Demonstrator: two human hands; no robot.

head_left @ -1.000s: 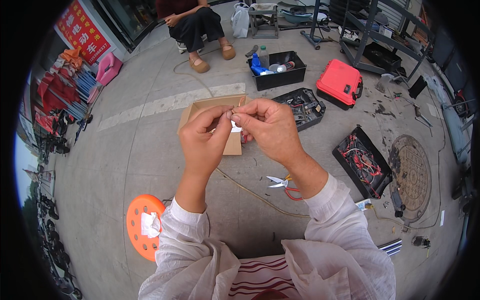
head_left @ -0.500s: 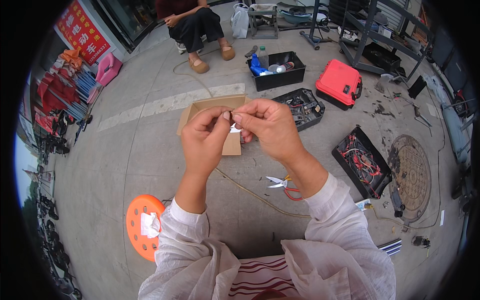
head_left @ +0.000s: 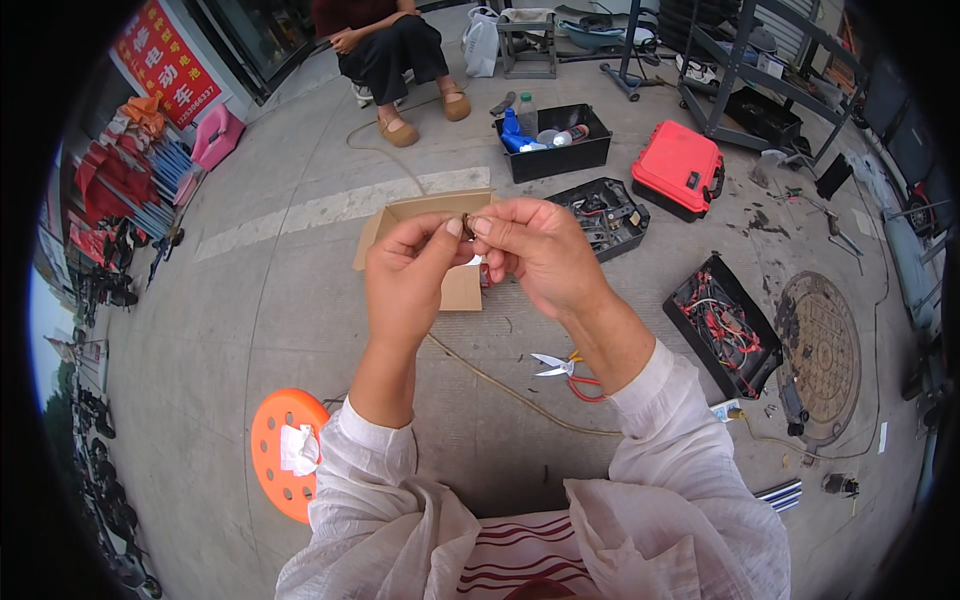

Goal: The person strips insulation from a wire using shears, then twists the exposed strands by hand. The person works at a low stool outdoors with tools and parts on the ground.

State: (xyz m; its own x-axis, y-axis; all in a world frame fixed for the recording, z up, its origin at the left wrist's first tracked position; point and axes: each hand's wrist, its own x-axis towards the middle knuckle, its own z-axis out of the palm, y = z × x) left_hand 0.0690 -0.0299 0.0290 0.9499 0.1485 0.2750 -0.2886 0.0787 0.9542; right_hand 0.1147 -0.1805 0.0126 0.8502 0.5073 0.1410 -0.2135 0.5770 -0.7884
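Both hands are raised close together over an open cardboard box (head_left: pixel 463 292). Between the thumb and fingertips of my left hand (head_left: pixel 408 272) and those of my right hand (head_left: pixel 548 255) is a small dark brownish piece (head_left: pixel 467 228). It looks curved, but the fingers cover most of it and its kind cannot be made out. Both hands are closed in a pinch on it. Something white and a bit of red show behind the fingers, inside or beside the box. On the ground below my right forearm lie scissors (head_left: pixel 568 375) with red and yellow handles, blades apart.
An orange stool (head_left: pixel 283 425) with crumpled tissue stands at the left. To the right are a black tray of wires (head_left: pixel 684 325), a red case (head_left: pixel 678 160) and a black bin of bottles (head_left: pixel 560 165). A hose (head_left: pixel 500 384) crosses the ground. A person (head_left: pixel 395 65) sits at the back.
The fingertips have shifted slightly, so more of the small dark piece shows between them. My right fingers have spread a little. The surroundings stay as they were.
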